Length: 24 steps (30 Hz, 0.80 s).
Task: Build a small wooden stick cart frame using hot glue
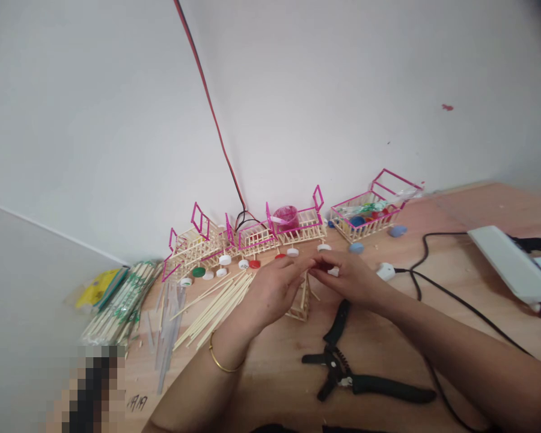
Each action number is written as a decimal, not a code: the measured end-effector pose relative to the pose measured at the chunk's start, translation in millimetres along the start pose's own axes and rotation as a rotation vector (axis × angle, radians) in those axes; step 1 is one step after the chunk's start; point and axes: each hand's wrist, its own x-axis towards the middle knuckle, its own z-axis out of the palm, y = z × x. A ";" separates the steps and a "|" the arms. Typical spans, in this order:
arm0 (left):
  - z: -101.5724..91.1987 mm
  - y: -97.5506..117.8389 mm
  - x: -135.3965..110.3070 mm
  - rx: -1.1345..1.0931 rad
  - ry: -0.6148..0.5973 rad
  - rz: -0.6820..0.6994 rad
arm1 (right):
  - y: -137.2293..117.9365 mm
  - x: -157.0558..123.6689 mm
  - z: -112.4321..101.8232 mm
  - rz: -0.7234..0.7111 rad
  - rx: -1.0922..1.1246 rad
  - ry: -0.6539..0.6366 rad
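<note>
Pale wall (342,90) backs a wooden tabletop (270,376), with materials set out all round the fingers. Left hand (270,291) and right hand (354,276) come close together, fingertips touching or nearly so. Both sets of fingers are bent inward; whether they pinch a small part or merely meet cannot be told, as the hands mask the contact.

Small stick frame (301,305) sits directly below the fingertips, its upper portion covered by the left hand, its lower end visible near the tabletop.

Surroundings noted: loose sticks (220,307) lie left of the fingers, translucent strips (166,343) farther left. Bottle caps (199,272) are scattered beyond the fingers and to their left. Magenta-trimmed stick baskets (365,225) line the wall farther beyond, a pink cup (286,218) among them. Black-handled pliers (390,388) lie on the near side of the fingers; a white corded item (386,272) is to their right.

Assessment: light, even pressure from both hands appears advisable, since sticks this thin seem liable to skew or snap. One hand should steady the frame squarely while the other adjusts. The right forearm should clear the pliers and cord.
</note>
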 end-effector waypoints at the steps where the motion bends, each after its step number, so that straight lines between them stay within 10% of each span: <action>1: 0.4 -0.2 0.0 0.010 -0.003 0.003 | -0.4 0.0 0.1 -0.001 0.005 0.000; 24: 0.5 -2.3 0.6 0.059 -0.036 -0.009 | 0.8 -1.1 3.1 0.000 -0.010 0.019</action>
